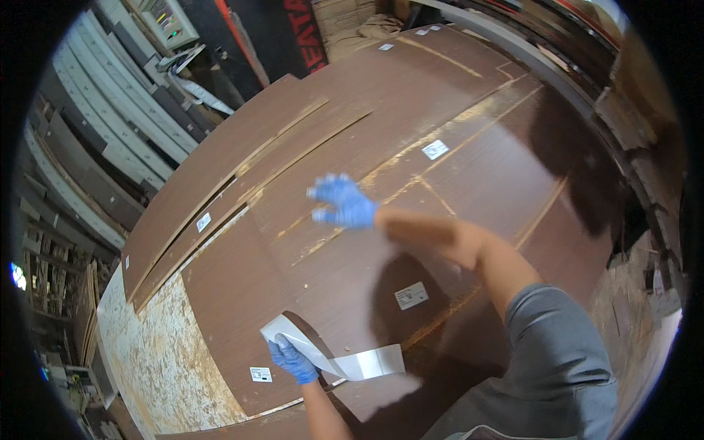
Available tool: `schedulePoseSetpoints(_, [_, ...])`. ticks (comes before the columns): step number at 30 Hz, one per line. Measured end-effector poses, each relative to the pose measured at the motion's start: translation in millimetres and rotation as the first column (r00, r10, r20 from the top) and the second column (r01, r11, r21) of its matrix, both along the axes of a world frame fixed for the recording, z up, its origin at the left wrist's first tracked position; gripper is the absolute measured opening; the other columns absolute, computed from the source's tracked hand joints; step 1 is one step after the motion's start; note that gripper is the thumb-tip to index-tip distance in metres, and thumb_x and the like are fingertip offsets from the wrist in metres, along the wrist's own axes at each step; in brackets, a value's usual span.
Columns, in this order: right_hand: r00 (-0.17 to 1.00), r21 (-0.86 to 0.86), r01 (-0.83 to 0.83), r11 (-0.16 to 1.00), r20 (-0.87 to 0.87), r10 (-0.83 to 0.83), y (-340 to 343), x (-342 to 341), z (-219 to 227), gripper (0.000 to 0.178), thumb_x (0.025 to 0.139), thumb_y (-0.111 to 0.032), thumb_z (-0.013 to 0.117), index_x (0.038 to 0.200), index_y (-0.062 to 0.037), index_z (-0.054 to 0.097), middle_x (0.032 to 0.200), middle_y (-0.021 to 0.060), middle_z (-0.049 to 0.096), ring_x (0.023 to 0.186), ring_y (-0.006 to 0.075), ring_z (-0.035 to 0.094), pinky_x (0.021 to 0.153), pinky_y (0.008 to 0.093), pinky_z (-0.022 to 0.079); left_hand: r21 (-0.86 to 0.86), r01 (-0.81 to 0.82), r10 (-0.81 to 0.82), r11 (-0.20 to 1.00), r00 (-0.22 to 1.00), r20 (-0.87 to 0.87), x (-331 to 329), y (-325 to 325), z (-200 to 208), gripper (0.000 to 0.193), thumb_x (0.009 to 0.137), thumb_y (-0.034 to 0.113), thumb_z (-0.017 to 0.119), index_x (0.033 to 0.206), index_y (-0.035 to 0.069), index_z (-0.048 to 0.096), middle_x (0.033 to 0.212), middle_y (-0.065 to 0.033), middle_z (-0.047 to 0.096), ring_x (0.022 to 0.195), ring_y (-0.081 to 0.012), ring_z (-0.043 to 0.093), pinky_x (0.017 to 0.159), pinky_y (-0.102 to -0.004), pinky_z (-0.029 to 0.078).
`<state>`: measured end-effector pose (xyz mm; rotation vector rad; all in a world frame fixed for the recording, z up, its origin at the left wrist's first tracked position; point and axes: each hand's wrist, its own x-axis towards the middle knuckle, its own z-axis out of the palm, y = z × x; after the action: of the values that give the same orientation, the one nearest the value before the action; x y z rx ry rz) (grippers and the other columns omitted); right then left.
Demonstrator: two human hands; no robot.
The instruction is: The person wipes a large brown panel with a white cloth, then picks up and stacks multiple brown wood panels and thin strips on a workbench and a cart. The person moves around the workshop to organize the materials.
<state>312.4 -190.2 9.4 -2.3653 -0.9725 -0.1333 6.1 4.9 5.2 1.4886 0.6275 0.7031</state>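
My left hand (pixel 292 359), in a blue glove, is closed around a long, glossy white strip (pixel 375 363) that looks like label backing paper. The strip curls above the hand, and its loose end trails to the right over the brown panels. My right hand (pixel 345 202), also gloved in blue, is stretched out above the panels with its fingers spread and nothing in it. Whether it touches the surface I cannot tell. White printed labels lie on the brown panels (pixel 271 249): one label (pixel 435 149) is beyond my right hand, another label (pixel 411 295) is beneath my right arm, and a third label (pixel 260 375) is beside my left hand.
Sawdust lines the seams between panels. Narrow brown strips (pixel 242 198) lie at the left, near a worn, mottled board (pixel 176 352). Long grey boards (pixel 121 95) are stacked at the far left. A metal rail (pixel 499 40) runs along the far right side.
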Motion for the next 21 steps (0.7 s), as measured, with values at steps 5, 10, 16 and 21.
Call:
schedulePoseSetpoints(5, [0.983, 0.11, -0.174, 0.979, 0.084, 0.165, -100.1, -172.0, 73.2, 0.049, 0.084, -0.043, 0.058, 0.122, -0.0127, 0.053, 0.127, 0.0147, 0.049, 0.122, 0.0378, 0.039, 0.104, 0.0505, 0.027, -0.055, -0.022, 0.022, 0.998, 1.0, 0.007, -15.6, -13.2, -11.4, 0.034, 0.092, 0.033, 0.054, 0.101, 0.0, 0.057, 0.088, -0.0041, 0.059, 0.077, -0.0127, 0.052, 0.07, -0.028, 0.045])
schedulePoseSetpoints(10, [0.999, 0.226, -0.012, 0.974, -0.035, 0.021, -184.2, -278.2, 102.0, 0.041, 0.078, -0.031, 0.065, 0.113, -0.0122, 0.058, 0.115, 0.0125, 0.056, 0.11, 0.0334, 0.05, 0.096, 0.0471, 0.038, -0.07, 0.043, -0.047, 0.997, 0.998, -0.05, -25.7, -28.7, 7.6, 0.036, 0.092, 0.032, 0.055, 0.105, -0.002, 0.058, 0.089, -0.0058, 0.061, 0.078, -0.0132, 0.054, 0.069, -0.0284, 0.047])
schedulePoseSetpoints(16, [0.944, 0.277, 0.152, 0.949, -0.324, -0.057, -247.9, -355.1, 114.3, 0.035, 0.082, -0.028, 0.066, 0.11, -0.0098, 0.058, 0.112, 0.0119, 0.058, 0.11, 0.0299, 0.053, 0.096, 0.0417, 0.04, -0.091, 0.236, -0.243, 0.968, 0.966, -0.084, -84.6, -164.9, 82.2, 0.033, 0.092, 0.027, 0.055, 0.107, -0.002, 0.057, 0.09, -0.005, 0.061, 0.077, -0.0123, 0.056, 0.067, -0.0293, 0.049])
schedulePoseSetpoints(21, [0.924, 0.377, 0.178, 0.909, -0.381, -0.022, -257.4, -392.4, 143.4, 0.042, 0.085, -0.035, 0.061, 0.114, -0.0058, 0.057, 0.11, 0.0149, 0.06, 0.107, 0.0302, 0.055, 0.093, 0.0406, 0.042, -0.278, 0.402, -0.456, 0.872, 0.874, -0.165, -127.4, -286.4, 130.1, 0.038, 0.092, 0.035, 0.053, 0.105, 0.0, 0.056, 0.092, -0.0057, 0.059, 0.082, -0.0144, 0.054, 0.072, -0.0293, 0.045])
